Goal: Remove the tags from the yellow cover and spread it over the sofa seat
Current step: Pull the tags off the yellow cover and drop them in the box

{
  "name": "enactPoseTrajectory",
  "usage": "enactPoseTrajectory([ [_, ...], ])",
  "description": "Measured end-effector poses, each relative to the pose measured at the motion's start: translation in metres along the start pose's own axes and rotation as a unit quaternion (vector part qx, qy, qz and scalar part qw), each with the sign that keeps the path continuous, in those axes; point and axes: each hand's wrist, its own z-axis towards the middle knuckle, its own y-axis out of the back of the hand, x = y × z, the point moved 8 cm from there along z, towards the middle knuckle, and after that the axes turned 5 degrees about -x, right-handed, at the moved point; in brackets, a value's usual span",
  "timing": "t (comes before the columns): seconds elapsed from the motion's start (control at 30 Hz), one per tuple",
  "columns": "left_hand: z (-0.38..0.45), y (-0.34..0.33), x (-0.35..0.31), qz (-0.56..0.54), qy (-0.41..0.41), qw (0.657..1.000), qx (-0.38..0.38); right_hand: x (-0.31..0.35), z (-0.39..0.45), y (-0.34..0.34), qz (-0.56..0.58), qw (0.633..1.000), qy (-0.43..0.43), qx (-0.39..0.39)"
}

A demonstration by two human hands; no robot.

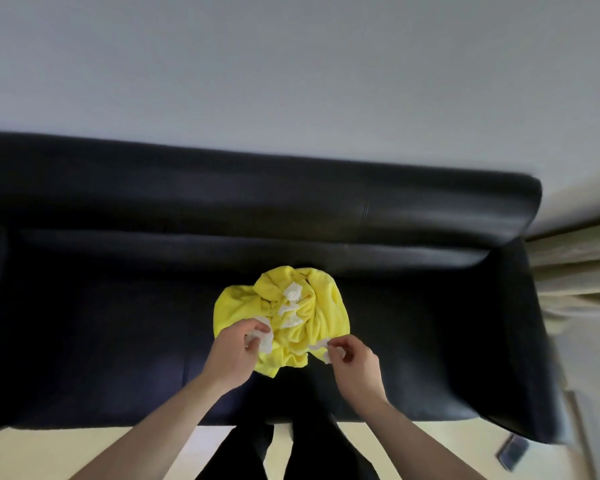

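Note:
A bunched-up yellow cover [309, 317] lies in the middle of the black sofa seat [101, 341]. Several white tags [291, 294] sit in its folds. My left hand [236, 351] grips a white tag [265, 342] at the cover's near left edge. My right hand [352, 362] pinches another white tag [321, 348] at the near right edge of the cover.
The sofa's backrest [257, 202] runs along a pale wall. Its right armrest [520, 341] stands beside a beige curtain [575, 271]. A dark phone-like object [513, 452] lies on the light floor at the right. My dark-trousered legs [291, 452] stand against the seat's front edge.

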Motion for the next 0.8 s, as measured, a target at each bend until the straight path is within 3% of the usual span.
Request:
enactPoseTrajectory([
  [0.37, -0.029, 0.012, -0.032, 0.001, -0.018, 0.999, 0.041, 0.02, -0.046, 0.037, 0.001, 0.999, 0.037, -0.036],
  [0.8, 0.0, -0.023, -0.053, 0.083, 0.029, 0.99, 0.11, 0.013, -0.049, 0.076, -0.001, 0.996, 0.036, -0.084],
])
